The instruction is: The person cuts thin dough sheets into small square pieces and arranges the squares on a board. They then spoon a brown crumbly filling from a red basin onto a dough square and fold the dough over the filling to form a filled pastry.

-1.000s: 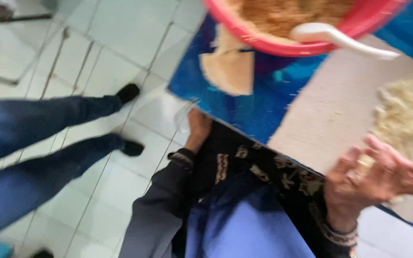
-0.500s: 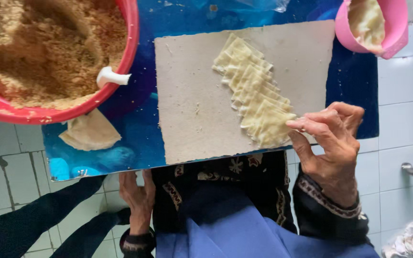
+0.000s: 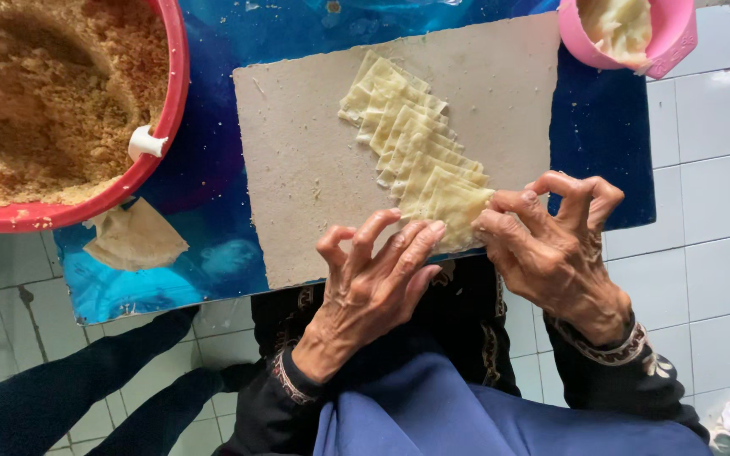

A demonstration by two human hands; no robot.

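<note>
Head view, looking straight down. A fanned row of thin, pale dough squares (image 3: pixel 416 148) lies on a grey-brown board (image 3: pixel 306 177), running diagonally away from both hands toward the far edge of the board. The board rests on a blue worktop (image 3: pixel 213 169).

Right hand (image 3: pixel 555 245): fingers curled, thumb and forefinger tips closed together on the near corner of the nearest square (image 3: pixel 449 207). A pinch, not a full grip. Left hand (image 3: pixel 373 279): fingers apart and bent, tips resting on the board just beside the same square, holding nothing.

Handling, judged from appearance: the squares look very light, limp and thin, so likely to tear or stretch if pulled from one point. The overlapped edges may stick to each other. Best hold seems to be a free corner or edge, taken between fingertips and peeled up slowly, with the other hand pressing down the neighbouring sheet.

Beyond the left hand, to its outer side: a red basin (image 3: pixel 171 101) of crumbly tan filling (image 3: pixel 44 93) with a white spoon handle (image 3: pixel 147 142) on the rim; nearer, a loose tan wrapper piece (image 3: pixel 133 245). Beyond the right hand: a pink cup (image 3: pixel 665 51) holding pale paste.
</note>
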